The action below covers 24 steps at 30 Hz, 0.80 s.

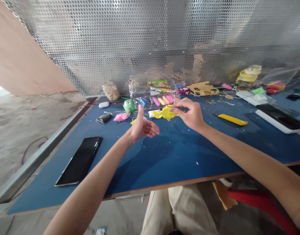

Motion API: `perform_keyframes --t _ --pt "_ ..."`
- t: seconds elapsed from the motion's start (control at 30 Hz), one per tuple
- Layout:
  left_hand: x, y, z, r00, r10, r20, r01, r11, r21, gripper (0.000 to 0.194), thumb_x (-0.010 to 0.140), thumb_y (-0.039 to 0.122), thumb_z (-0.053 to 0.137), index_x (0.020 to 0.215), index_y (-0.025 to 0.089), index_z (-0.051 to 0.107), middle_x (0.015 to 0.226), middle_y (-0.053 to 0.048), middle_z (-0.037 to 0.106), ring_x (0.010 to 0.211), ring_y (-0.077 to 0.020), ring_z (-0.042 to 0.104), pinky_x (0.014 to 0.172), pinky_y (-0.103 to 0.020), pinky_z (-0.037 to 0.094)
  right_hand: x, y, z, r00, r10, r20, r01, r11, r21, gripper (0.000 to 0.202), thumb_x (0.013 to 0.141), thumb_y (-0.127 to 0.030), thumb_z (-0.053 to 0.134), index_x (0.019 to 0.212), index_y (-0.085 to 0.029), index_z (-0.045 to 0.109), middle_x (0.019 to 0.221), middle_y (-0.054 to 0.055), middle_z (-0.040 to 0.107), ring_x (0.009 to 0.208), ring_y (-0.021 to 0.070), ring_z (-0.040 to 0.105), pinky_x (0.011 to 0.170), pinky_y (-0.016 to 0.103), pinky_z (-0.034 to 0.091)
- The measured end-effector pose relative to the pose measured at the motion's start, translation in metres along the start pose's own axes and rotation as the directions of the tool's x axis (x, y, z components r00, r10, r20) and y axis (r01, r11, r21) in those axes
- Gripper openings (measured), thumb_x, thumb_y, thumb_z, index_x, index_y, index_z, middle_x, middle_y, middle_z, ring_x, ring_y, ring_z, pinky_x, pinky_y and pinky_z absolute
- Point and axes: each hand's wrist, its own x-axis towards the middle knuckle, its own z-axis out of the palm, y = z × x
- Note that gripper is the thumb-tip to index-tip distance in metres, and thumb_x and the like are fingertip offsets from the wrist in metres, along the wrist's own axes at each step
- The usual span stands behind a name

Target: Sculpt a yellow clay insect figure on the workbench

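Between the thumb and fingers of my right hand [190, 114] is a flat, irregular yellow clay figure [167, 113] with thin arms sticking out. It is held up over the blue table [159, 160]. My left hand [143, 126] is open to the left of it, thumb up and fingers stretched toward the right, holding nothing. Behind the hands lie a pink clay packet [121, 117], a green clay packet [129, 106], a blue packet [143, 101] and a clear bag with several coloured clay pieces [162, 100]. A white piece [153, 113] is partly hidden behind the yellow figure.
A black phone [78, 160] lies at left, near a black packet [104, 117] and a white case [103, 104]. To the right are a yellow utility knife [229, 118], a power bank with a phone [282, 117] and a bottle [249, 76]. Perforated metal panel [140, 39] rises behind.
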Motion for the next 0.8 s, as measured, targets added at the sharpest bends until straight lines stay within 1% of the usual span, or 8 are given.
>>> perform_keyframes --t 0.1,0.27,0.37,0.47,0.53,0.6,0.73,0.8 --pt "0.001 -0.004 0.008 0.956 -0.086 0.281 0.177 0.932 -0.317 0.114 0.082 0.096 0.01 0.108 0.006 0.076 0.112 -0.025 0.076 0.099 -0.0294 0.075 0.087 -0.037 0.059 0.002 -0.006 -0.005 0.971 -0.223 0.087 0.231 0.969 -0.087 0.011 0.092 -0.04 0.075 0.091 -0.029 0.078 0.09 -0.001 0.08 0.09 0.0196 0.07 0.088 0.038 0.05" --pt "0.005 -0.007 0.017 0.987 -0.016 0.162 0.115 0.775 -0.622 0.095 0.09 0.087 0.025 0.103 0.006 0.072 0.087 -0.019 0.076 0.075 -0.0232 0.074 0.073 -0.033 0.063 -0.026 -0.011 -0.018 0.735 -0.579 0.353 0.665 0.719 -0.203 0.024 0.092 -0.026 0.076 0.115 -0.033 0.073 0.11 -0.009 0.081 0.098 0.0147 0.067 0.088 0.036 0.043" --pt "0.007 -0.011 0.018 0.997 -0.019 0.073 0.06 0.786 -0.615 0.059 0.095 0.067 0.055 0.096 0.01 0.071 0.073 -0.009 0.071 0.058 -0.0153 0.067 0.06 -0.027 0.061 -0.043 -0.003 -0.021 0.689 -0.582 0.433 0.712 0.656 -0.251 0.031 0.094 -0.021 0.073 0.123 -0.031 0.069 0.117 -0.007 0.079 0.1 0.0148 0.067 0.091 0.037 0.041" --pt "0.01 -0.016 0.021 0.996 0.048 -0.075 -0.08 0.855 -0.513 0.017 0.088 0.027 0.076 0.096 0.013 0.07 0.076 -0.003 0.07 0.057 -0.0106 0.065 0.059 -0.023 0.061 -0.05 0.008 -0.021 0.684 -0.555 0.473 0.709 0.66 -0.25 0.035 0.094 -0.018 0.07 0.126 -0.032 0.066 0.121 -0.005 0.078 0.106 0.0167 0.066 0.096 0.038 0.041" --pt "0.013 -0.019 0.023 0.987 0.078 -0.141 -0.133 0.888 -0.441 0.017 0.082 0.014 0.079 0.097 0.013 0.071 0.08 -0.002 0.071 0.056 -0.0082 0.063 0.058 -0.021 0.06 -0.051 0.015 -0.021 0.696 -0.527 0.488 0.681 0.699 -0.218 0.039 0.092 -0.012 0.065 0.127 -0.029 0.063 0.128 0.0 0.075 0.115 0.0196 0.064 0.1 0.04 0.043" --pt "0.015 -0.023 0.023 0.983 0.101 -0.151 -0.152 0.91 -0.386 0.023 0.08 0.014 0.081 0.101 0.013 0.072 0.086 -0.004 0.073 0.06 -0.0079 0.066 0.06 -0.019 0.06 -0.05 0.019 -0.023 0.765 -0.462 0.449 0.587 0.787 -0.191 0.044 0.088 -0.006 0.058 0.128 -0.025 0.062 0.136 0.006 0.069 0.124 0.0236 0.06 0.105 0.045 0.043" --pt "0.017 -0.026 0.018 0.98 0.15 -0.13 -0.182 0.94 -0.287 0.031 0.077 0.02 0.085 0.104 0.014 0.073 0.096 -0.007 0.075 0.073 -0.0111 0.072 0.067 -0.02 0.061 -0.039 0.022 -0.023 0.942 -0.167 0.292 0.204 0.974 -0.101 0.035 0.089 -0.016 0.057 0.122 -0.022 0.065 0.128 0.01 0.07 0.12 0.0271 0.062 0.105 0.049 0.046" --pt "0.018 -0.026 0.017 0.982 0.147 -0.118 -0.174 0.95 -0.26 0.031 0.075 0.023 0.088 0.102 0.015 0.074 0.096 -0.006 0.076 0.071 -0.0107 0.071 0.066 -0.02 0.06 -0.031 0.023 -0.017 0.934 0.072 0.349 -0.062 0.997 -0.039 0.027 0.094 -0.028 0.059 0.119 -0.022 0.068 0.117 0.008 0.074 0.106 0.0248 0.067 0.093 0.044 0.053"
